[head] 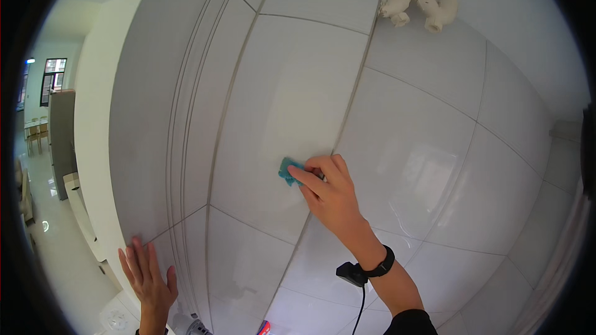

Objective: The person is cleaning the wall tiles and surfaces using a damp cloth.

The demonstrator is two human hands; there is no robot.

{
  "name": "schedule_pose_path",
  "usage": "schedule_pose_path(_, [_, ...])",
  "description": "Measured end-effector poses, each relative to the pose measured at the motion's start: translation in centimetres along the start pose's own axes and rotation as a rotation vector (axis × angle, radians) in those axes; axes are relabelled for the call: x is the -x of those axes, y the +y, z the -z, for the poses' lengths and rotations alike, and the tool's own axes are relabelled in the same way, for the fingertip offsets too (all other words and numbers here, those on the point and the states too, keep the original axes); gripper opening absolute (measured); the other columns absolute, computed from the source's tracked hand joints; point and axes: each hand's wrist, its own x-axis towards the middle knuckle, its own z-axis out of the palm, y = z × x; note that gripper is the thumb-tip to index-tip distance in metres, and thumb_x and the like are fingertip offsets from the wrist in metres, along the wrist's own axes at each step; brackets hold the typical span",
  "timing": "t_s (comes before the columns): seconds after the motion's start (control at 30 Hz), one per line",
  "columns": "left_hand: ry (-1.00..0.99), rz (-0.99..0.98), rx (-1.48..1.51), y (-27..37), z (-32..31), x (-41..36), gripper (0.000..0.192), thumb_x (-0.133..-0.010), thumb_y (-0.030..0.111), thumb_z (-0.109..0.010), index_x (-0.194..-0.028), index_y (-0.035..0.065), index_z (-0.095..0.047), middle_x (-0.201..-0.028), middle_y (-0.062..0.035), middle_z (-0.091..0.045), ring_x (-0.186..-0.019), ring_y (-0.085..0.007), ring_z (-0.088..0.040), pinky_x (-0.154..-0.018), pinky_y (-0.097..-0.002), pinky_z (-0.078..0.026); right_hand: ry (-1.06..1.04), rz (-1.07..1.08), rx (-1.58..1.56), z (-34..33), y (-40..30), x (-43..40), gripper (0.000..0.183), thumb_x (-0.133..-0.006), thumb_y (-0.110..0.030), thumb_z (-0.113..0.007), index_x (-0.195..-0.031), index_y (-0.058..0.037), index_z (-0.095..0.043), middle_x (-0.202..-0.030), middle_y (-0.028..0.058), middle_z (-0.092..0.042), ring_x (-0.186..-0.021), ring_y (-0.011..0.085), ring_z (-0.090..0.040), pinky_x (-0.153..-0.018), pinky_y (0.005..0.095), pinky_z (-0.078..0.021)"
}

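Observation:
Pinched in the fingers of my right hand [328,190] is a small blue-green sponge [289,172], which lies against a large pale tile [284,97] of the wall. The tile looks damp or smeared near it. My left hand [148,272] rests with spread fingers at the outer edge of the tiled wall, low on the left, and holds nothing. On my right wrist sits a black strap [381,263] with a small black device [352,273] and a hanging cable.
White plastic pipes [419,2] stick out at the top right. Thin vertical trim lines [186,102] run along the left tiles. Beyond the wall's edge lie a room with a shiny floor [60,242], a tall grey cabinet [63,144] and a window [53,79]. A grey appliance [188,324] shows at the bottom.

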Motion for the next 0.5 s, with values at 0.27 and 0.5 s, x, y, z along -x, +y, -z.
schedule_pose_path(0.27, [0.026, -0.021, 0.009, 0.0, -0.2, -0.2, 0.054, -0.097, 0.027, -0.047, -0.138, -0.0085, -0.045, -0.153, -0.0265, -0.035, -0.149, -0.0393, -0.016, -0.114, -0.0662, -0.025, 0.199, -0.044, 0.103, 2.0, 3.5, -7.3, 0.037, -0.069, 0.011, -0.067, -0.098, -0.0107, -0.077, -0.083, 0.0044, -0.054, -0.08, 0.0211, -0.051, -0.063, 0.0315, -0.0431])
schedule_pose_path(0.5, [0.011, -0.016, 0.037, -0.1, 0.2, 0.0, 0.054, -0.094, 0.017, -0.049, -0.142, -0.0061, -0.042, -0.154, -0.0257, -0.033, -0.147, -0.0438, -0.021, -0.115, -0.063, -0.023, 0.311, -0.225, 0.028, 5.9, 5.8, -14.1, 0.026, -0.076, 0.007, -0.069, -0.097, -0.0067, -0.075, -0.08, 0.0072, -0.052, -0.071, 0.022, -0.052, -0.062, 0.0314, -0.0457])
